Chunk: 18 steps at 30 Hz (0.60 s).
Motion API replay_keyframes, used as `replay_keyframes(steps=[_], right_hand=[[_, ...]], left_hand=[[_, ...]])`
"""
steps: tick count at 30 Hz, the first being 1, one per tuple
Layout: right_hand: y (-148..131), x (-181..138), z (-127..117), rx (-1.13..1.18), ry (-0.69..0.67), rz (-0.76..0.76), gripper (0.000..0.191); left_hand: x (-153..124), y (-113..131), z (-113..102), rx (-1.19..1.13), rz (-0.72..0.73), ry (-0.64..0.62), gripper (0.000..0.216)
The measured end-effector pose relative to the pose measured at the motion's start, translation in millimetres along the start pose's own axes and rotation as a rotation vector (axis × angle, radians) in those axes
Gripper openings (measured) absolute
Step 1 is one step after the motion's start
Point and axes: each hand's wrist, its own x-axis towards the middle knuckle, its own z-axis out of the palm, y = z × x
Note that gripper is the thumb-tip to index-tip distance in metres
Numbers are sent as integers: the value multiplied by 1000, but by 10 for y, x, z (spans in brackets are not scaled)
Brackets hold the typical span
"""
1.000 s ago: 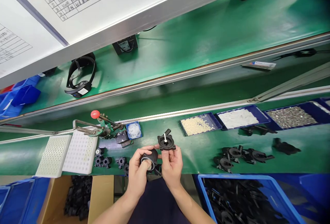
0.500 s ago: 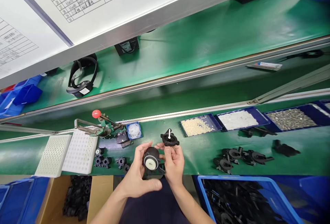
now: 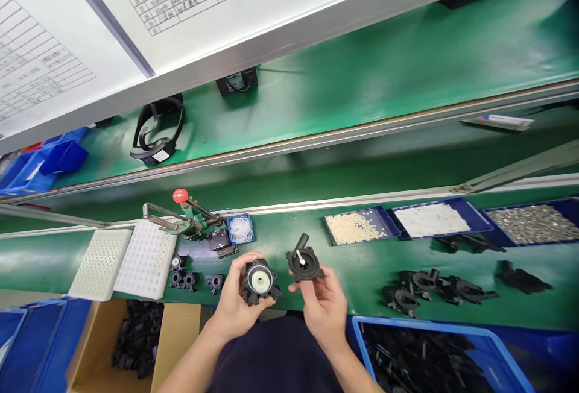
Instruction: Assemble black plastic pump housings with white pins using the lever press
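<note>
My left hand [image 3: 239,302] is wrapped round a black pump body [image 3: 261,282], whose round cream-white face points up toward me. Between the fingers of my right hand [image 3: 323,308] is a black pump cover [image 3: 304,261] with a short spout and a white pin standing in its middle. The two parts are apart, side by side above the bench edge. Left of my left hand several small black housings [image 3: 183,280] stand on the green bench.
A hand press [image 3: 194,224] with a red knob stands left, near white hole trays [image 3: 145,260] and a box of white rings [image 3: 241,229]. Trays of beige pieces [image 3: 355,228], white pins [image 3: 432,219] and screws [image 3: 536,223] line the back. Black covers [image 3: 423,284] lie right, above a blue crate [image 3: 434,324].
My hands have moved apart. The cover in my right hand has shifted right and tilted to show its inside, while my left fingers have closed round the pump body. The view has shifted slightly.
</note>
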Motion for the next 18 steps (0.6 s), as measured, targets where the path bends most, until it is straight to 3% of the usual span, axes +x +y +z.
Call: replay_keyframes(steps=[6, 13, 18], right_hand=[[-89, -113, -339, -230, -273, -221, 21], [-229, -53, -210, -372, -343, -349, 26], [-298, 0, -168, -483, -374, -382, 22]], left_hand=[[27, 71, -165, 85, -6, -8, 68], [95, 86, -213, 186, 27, -2, 67], [153, 106, -236, 360, 170, -16, 62]])
